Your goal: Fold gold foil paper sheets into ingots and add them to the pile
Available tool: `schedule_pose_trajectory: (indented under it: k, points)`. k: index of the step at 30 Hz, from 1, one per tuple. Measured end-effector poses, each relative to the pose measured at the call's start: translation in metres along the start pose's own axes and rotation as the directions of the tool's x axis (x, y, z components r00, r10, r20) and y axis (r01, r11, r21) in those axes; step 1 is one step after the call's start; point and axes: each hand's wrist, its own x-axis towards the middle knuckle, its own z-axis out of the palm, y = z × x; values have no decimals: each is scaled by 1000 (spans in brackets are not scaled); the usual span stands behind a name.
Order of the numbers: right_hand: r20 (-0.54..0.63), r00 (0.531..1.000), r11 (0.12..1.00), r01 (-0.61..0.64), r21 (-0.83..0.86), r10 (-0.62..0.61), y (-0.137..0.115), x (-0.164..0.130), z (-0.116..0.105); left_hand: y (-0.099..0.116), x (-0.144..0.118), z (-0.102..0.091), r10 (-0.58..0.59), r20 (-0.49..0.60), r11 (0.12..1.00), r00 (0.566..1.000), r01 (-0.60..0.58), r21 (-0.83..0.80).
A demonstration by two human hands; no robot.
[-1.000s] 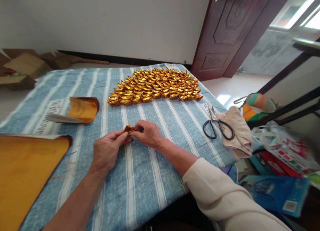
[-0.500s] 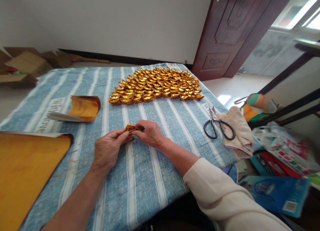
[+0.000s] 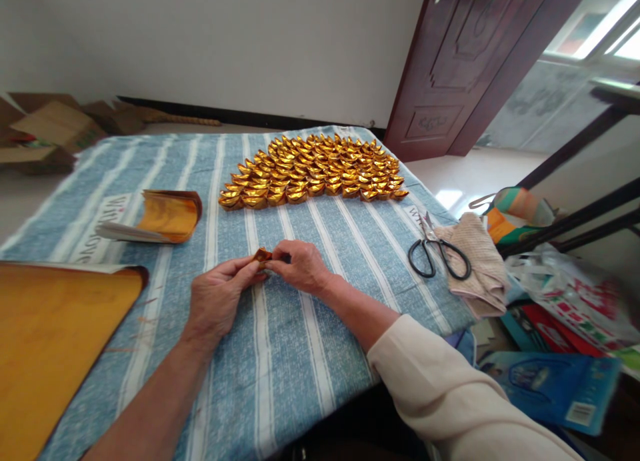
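Between my hands is a small folded piece of gold foil paper [image 3: 262, 254], held just above the striped cloth. My left hand [image 3: 220, 294] pinches its left end between thumb and fingers. At its right end, the thumb and fingers of my right hand [image 3: 299, 266] close on the paper; the fingertips partly hide it. Beyond my hands, many folded gold paper ingots [image 3: 315, 171] stand in packed rows. A curved stack of gold paper sheets [image 3: 173, 216] lies to the left, and a larger stack of gold paper [image 3: 60, 341] lies nearer at the left edge.
Black-handled scissors [image 3: 440, 251] lie at the right, touching a folded beige cloth [image 3: 475, 261]. A blue-and-white striped tablecloth [image 3: 345, 341] covers the table. Cardboard boxes [image 3: 60, 128] sit on the floor at left; bags and a blue package [image 3: 550, 384] are at right.
The gold paper between my fingers has turned slightly, showing more of a raised fold. Both hands have stayed almost in place; the other things have not moved.
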Motion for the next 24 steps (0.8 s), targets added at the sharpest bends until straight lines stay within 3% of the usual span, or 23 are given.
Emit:
schedule_pose_trajectory:
  k: [10,24]
  points:
    - [37,999,997,-11,73,9,-1,-1,-2,-7,3,-2,-2,15,997,1000,4,-73]
    - [-19,999,994,-41,106,43,-6,-5,2,-10,2,-3,3,69,989,998,7,-145]
